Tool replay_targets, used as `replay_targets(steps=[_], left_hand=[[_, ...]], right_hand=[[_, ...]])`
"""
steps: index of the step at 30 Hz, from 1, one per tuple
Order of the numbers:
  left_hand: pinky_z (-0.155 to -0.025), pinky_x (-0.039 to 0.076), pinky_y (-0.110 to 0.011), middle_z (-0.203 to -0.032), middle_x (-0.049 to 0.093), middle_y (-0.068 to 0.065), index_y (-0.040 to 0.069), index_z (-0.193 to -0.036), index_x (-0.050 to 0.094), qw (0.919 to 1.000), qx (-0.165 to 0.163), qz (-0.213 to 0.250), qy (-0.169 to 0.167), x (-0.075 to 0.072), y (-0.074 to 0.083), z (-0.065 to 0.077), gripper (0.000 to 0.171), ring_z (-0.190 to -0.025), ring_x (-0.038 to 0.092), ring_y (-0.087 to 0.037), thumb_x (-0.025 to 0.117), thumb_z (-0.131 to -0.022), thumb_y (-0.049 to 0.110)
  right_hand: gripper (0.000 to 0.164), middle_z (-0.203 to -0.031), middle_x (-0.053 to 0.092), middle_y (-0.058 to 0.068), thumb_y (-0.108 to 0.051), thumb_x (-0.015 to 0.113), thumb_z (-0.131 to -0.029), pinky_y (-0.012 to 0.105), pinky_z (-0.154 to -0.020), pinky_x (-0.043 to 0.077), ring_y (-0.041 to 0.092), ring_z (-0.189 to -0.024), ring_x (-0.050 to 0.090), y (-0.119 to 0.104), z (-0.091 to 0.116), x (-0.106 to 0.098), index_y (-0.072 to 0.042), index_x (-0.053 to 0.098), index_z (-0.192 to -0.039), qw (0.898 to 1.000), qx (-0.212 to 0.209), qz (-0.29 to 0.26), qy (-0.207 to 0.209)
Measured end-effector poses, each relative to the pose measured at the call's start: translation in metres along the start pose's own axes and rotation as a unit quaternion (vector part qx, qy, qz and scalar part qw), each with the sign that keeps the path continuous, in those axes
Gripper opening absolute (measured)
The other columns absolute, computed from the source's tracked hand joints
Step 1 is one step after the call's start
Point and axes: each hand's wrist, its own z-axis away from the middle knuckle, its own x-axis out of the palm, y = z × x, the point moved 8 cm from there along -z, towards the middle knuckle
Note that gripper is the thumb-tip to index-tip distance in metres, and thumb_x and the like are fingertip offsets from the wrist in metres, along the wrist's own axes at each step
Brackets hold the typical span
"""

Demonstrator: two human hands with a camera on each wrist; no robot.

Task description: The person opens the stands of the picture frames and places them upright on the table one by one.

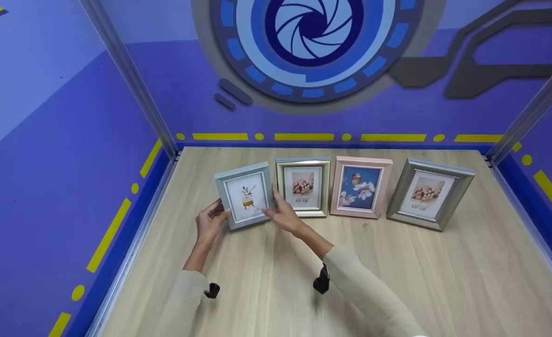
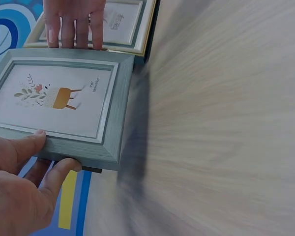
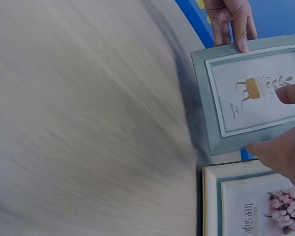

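A light blue-grey picture frame, with a potted-plant print in it, leans a little sideways at the left end of a row of frames. My left hand holds its left side, the thumb on the front border and the fingers at the edge and behind, as the left wrist view shows. At the opposite side my right hand grips the frame, thumb in front and fingers along the edge. A dark shadow runs along the wood beneath its lower edge. The gold-and-white picture frame stands close behind my right hand.
Further right stand a pink picture frame with a blossom print and a silver-grey picture frame turned at an angle. All are on a pale wooden tabletop. Blue panels with metal posts enclose the sides and back.
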Motion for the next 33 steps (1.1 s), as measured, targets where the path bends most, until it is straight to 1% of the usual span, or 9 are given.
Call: replay_targets(steps=[3, 6, 8, 12, 15, 18, 24, 29, 33], left_hand=[[-0.087, 0.052, -0.045, -0.117, 0.063, -0.022, 0.005, -0.128, 0.058, 1.0, 0.0, -0.007, 0.003, 0.001, -0.004, -0.007, 0.043, -0.103, 0.06, -0.034, 0.066, -0.086, 0.005], [-0.086, 0.053, -0.042, -0.116, 0.063, -0.019, 0.006, -0.129, 0.058, 0.9998, -0.013, -0.015, 0.005, 0.003, -0.015, -0.011, 0.043, -0.101, 0.061, -0.029, 0.067, -0.086, 0.009], [-0.089, 0.051, -0.046, -0.116, 0.063, -0.018, 0.005, -0.129, 0.058, 0.9995, -0.027, -0.014, -0.001, 0.005, -0.019, -0.011, 0.043, -0.1, 0.061, -0.027, 0.067, -0.087, 0.01], [-0.09, 0.048, -0.054, -0.114, 0.062, -0.019, 0.004, -0.125, 0.06, 0.9991, -0.039, -0.017, -0.007, 0.008, -0.021, -0.008, 0.039, -0.098, 0.061, -0.028, 0.066, -0.087, 0.009], [-0.088, 0.05, -0.052, -0.112, 0.062, -0.019, 0.004, -0.124, 0.06, 0.9989, -0.034, -0.032, -0.002, 0.01, -0.019, -0.007, 0.036, -0.098, 0.061, -0.028, 0.065, -0.088, 0.008], [-0.084, 0.053, -0.045, -0.111, 0.063, -0.017, 0.004, -0.123, 0.061, 0.9984, -0.03, -0.047, 0.012, 0.01, -0.018, -0.006, 0.036, -0.097, 0.061, -0.026, 0.066, -0.088, 0.009], [-0.076, 0.055, -0.03, -0.111, 0.065, -0.015, 0.005, -0.123, 0.062, 0.9968, -0.024, -0.07, 0.03, 0.01, -0.014, -0.005, 0.036, -0.098, 0.063, -0.025, 0.066, -0.087, 0.009], [-0.081, 0.054, -0.033, -0.112, 0.064, -0.018, 0.002, -0.122, 0.061, 0.9946, -0.024, -0.095, 0.036, 0.009, -0.011, -0.007, 0.036, -0.1, 0.062, -0.028, 0.067, -0.086, 0.007], [-0.09, 0.049, -0.042, -0.12, 0.057, -0.021, 0.0, -0.129, 0.051, 0.9935, -0.022, -0.103, 0.044, 0.009, -0.007, -0.008, 0.046, -0.109, 0.057, -0.034, 0.066, -0.086, 0.008]], right_hand=[[0.08, -0.155, -0.001, 0.027, -0.005, 0.054, -0.094, 0.05, -0.115, 0.013, 0.04, -0.143, 0.008, 0.001, -0.003, 0.001, 0.007, -0.003, -0.148, 1.0, 0.024, 0.0, -0.007], [0.084, -0.158, -0.003, 0.018, -0.014, 0.056, -0.094, 0.046, -0.117, 0.008, 0.033, -0.145, 0.003, 0.023, -0.009, 0.003, -0.002, -0.005, -0.15, 0.999, 0.045, 0.013, -0.008], [0.084, -0.159, -0.004, 0.014, -0.019, 0.055, -0.095, 0.044, -0.118, 0.007, 0.03, -0.146, 0.002, 0.036, -0.011, 0.003, -0.007, -0.006, -0.152, 0.998, 0.052, 0.026, -0.014], [0.083, -0.159, -0.003, 0.015, -0.017, 0.055, -0.095, 0.046, -0.117, 0.01, 0.031, -0.145, 0.005, 0.041, -0.009, 0.001, -0.007, -0.005, -0.152, 0.998, 0.052, 0.026, -0.022], [0.079, -0.158, -0.001, 0.02, -0.009, 0.054, -0.095, 0.049, -0.116, 0.013, 0.036, -0.144, 0.007, 0.032, -0.003, 0.0, -0.002, -0.002, -0.151, 0.999, 0.041, 0.001, -0.023], [0.075, -0.155, 0.0, 0.027, -0.002, 0.052, -0.094, 0.05, -0.113, 0.018, 0.04, -0.142, 0.009, 0.016, 0.005, -0.002, 0.006, 0.001, -0.148, 0.999, 0.017, -0.01, -0.027], [0.065, -0.149, 0.009, 0.037, 0.003, 0.051, -0.093, 0.048, -0.108, 0.028, 0.045, -0.137, 0.02, -0.008, 0.015, -0.007, 0.019, 0.011, -0.142, 0.999, -0.029, 0.031, -0.031], [0.057, -0.146, 0.017, 0.04, 0.003, 0.048, -0.095, 0.053, -0.106, 0.031, 0.049, -0.135, 0.023, -0.012, 0.017, -0.011, 0.022, 0.017, -0.139, 0.998, -0.04, 0.009, -0.056], [0.05, -0.143, 0.032, 0.035, 0.001, 0.046, -0.096, 0.044, -0.103, 0.04, 0.047, -0.131, 0.036, -0.014, 0.021, -0.017, 0.017, 0.027, -0.14, 0.997, -0.032, 0.012, -0.075]])
